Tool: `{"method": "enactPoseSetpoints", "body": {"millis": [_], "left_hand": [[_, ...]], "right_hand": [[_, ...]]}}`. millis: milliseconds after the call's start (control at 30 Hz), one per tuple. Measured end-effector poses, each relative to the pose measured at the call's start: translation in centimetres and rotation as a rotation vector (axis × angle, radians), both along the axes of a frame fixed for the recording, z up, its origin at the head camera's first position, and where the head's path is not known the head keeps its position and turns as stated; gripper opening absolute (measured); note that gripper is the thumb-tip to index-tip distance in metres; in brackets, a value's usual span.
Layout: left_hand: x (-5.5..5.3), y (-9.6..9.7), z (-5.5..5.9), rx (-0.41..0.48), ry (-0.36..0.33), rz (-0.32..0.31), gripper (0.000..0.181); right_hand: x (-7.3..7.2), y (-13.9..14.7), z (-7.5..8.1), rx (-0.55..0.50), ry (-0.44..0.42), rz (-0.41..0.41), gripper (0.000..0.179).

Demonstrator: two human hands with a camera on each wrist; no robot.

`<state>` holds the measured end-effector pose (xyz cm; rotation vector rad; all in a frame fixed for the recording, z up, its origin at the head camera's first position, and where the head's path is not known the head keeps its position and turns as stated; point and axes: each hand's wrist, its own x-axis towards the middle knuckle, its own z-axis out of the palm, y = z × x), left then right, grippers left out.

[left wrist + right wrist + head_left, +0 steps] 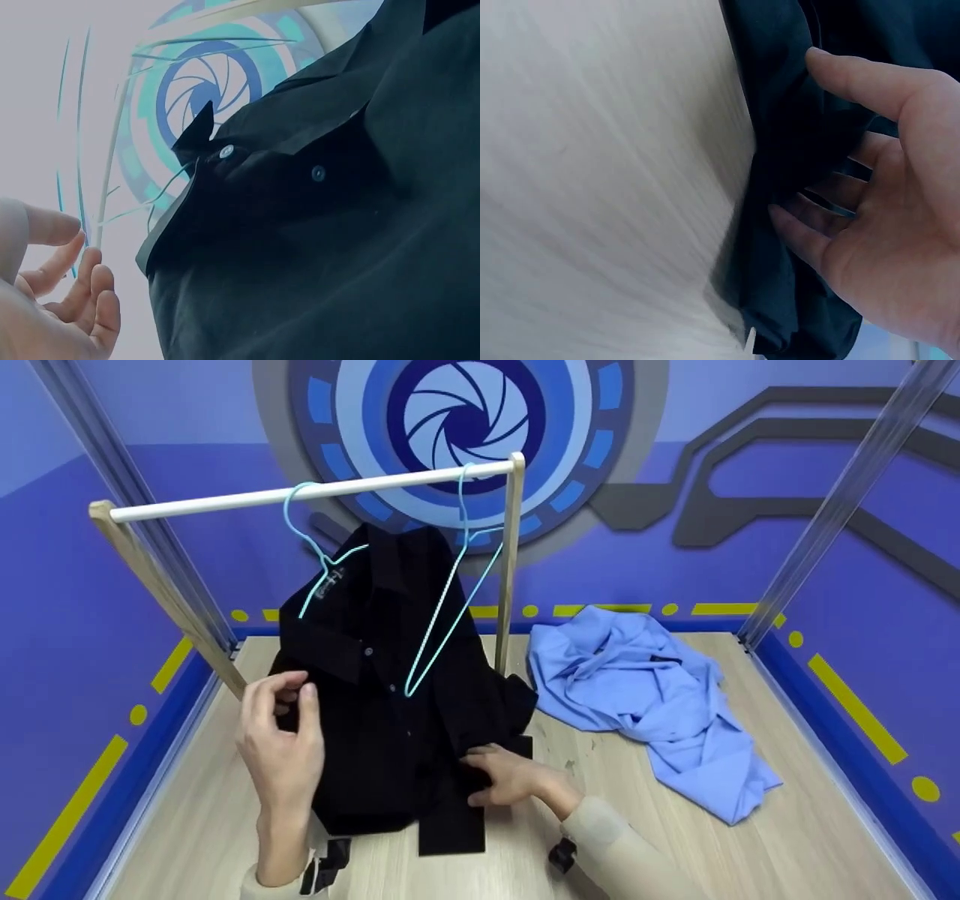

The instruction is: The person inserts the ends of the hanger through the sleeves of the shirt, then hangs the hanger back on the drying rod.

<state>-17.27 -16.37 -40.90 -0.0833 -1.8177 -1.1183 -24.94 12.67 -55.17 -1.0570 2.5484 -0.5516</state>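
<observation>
A black button-up shirt (pixel 375 720) hangs from a light blue hanger (pixel 315 547) hooked over a white rail, the hanger's arms partly hidden inside the neck opening. My left hand (pixel 281 735) is beside the collar with its fingers loosely bent and nothing in them. In the left wrist view, its fingers (pixel 90 289) are apart from the cloth. Lower down, my right hand (pixel 506 772) touches the shirt at its right side. The right wrist view shows the thumb (pixel 855 79) spread from the other fingers, some fingertips hidden behind a fold of black cloth.
A second light blue hanger (pixel 442 615) hangs from the white rail (pixel 225 502) near its right end. Wooden posts (pixel 510 570) hold the rail up. A crumpled light blue garment (pixel 637 682) lies on the wooden tabletop (pixel 570 825) at the right.
</observation>
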Motion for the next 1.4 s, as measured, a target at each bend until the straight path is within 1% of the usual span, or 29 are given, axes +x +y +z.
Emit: {"method": "enactPoseSetpoints", "body": {"millis": [200,333,433,500,567,667,800,900,967,1100,1233,1400], "left_hand": [[-0.1,0.8,-0.9,0.003,-0.016,-0.039,0.011],[-0.2,1.4,-1.5,-0.010,-0.030,-0.067,0.010],[-0.4,1.8,-1.9,-0.030,-0.038,-0.090,0.010],[-0.5,2.1,-2.2,-0.038,-0.036,-0.106,0.010],[-0.6,2.3,-2.5,-0.048,-0.039,-0.121,0.010],[-0.7,2.6,-2.9,-0.057,-0.047,-0.137,0.009],[-0.7,2.8,-3.3,-0.074,-0.079,-0.154,0.008],[-0.8,2.9,-3.5,-0.085,-0.107,-0.165,0.008],[-0.9,3.0,-3.7,-0.091,-0.125,-0.171,0.007],[-1.0,3.1,-3.9,-0.107,-0.150,-0.177,0.008],[-1.1,3.4,-4.1,-0.130,-0.168,-0.191,0.009],[-1.2,3.6,-4.5,-0.168,-0.212,-0.219,0.010]], "right_hand": [[-0.2,0.3,-0.5,-0.040,-0.026,0.000,0.070],[-0.4,0.9,-0.9,-0.120,-0.065,0.001,0.068],[-0.5,1.3,-1.1,-0.202,-0.111,-0.007,0.061],[-0.7,1.6,-1.1,-0.251,-0.121,-0.012,0.052],[-0.9,1.9,-1.0,-0.284,-0.100,-0.010,0.045],[-1.2,2.4,-0.9,-0.326,-0.041,0.000,0.036],[-1.8,3.3,-0.7,-0.412,-0.022,-0.017,0.025],[-2.2,4.1,-0.4,-0.492,-0.031,-0.069,0.019],[-2.4,4.6,-0.1,-0.530,0.004,-0.127,0.017],[-3.1,5.9,0.5,-0.596,0.109,-0.268,0.014],[-3.8,7.4,0.7,-0.617,0.215,-0.402,0.018],[-4.7,9.5,0.7,-0.604,0.326,-0.504,0.028]]}}
